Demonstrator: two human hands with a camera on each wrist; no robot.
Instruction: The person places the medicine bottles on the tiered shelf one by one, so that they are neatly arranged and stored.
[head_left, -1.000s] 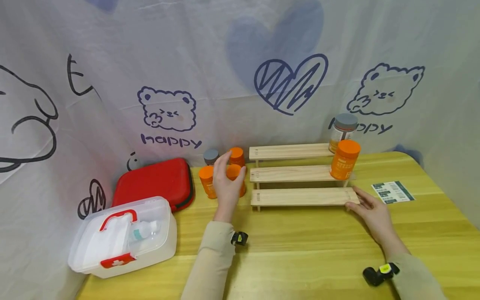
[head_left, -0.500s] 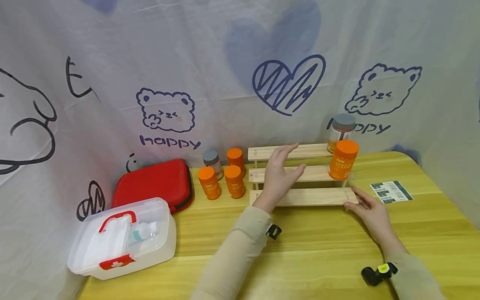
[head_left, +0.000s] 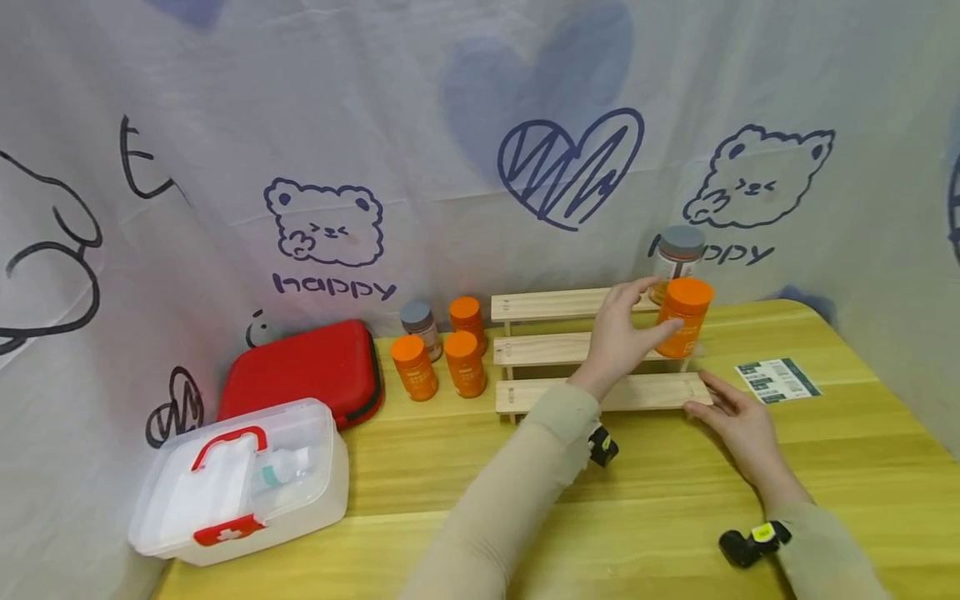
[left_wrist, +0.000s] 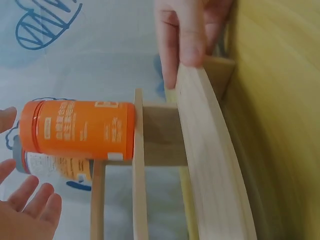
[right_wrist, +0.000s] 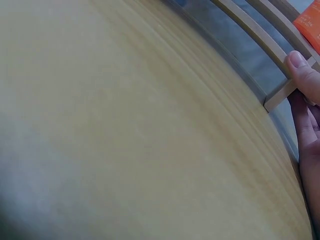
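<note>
My left hand (head_left: pixel 618 340) reaches over the three-tier wooden rack (head_left: pixel 555 393), thumb and fingers spread beside an orange supplement bottle (head_left: pixel 688 298). That bottle stands upright at the right end of the middle tier. In the left wrist view, the fingers (left_wrist: pixel 37 210) are apart from the orange bottle (left_wrist: pixel 80 129). Behind it on the top tier is a grey-lidded bottle (head_left: pixel 681 242), partly hidden. My right hand (head_left: pixel 742 429) pinches the right end of the lowest tier, its thumb (right_wrist: pixel 300 65) on the board in the right wrist view.
Left of the rack, several bottles stand on the table: orange ones (head_left: pixel 466 371) and a grey-lidded one (head_left: pixel 417 318). A red case (head_left: pixel 300 371) and a clear first-aid box (head_left: pixel 307 500) sit farther left. A printed sheet (head_left: pixel 778 380) lies at right.
My left hand has moved right, from the loose bottles across the rack to the orange bottle on the middle tier, carrying nothing. The right hand keeps its hold on the rack.
</note>
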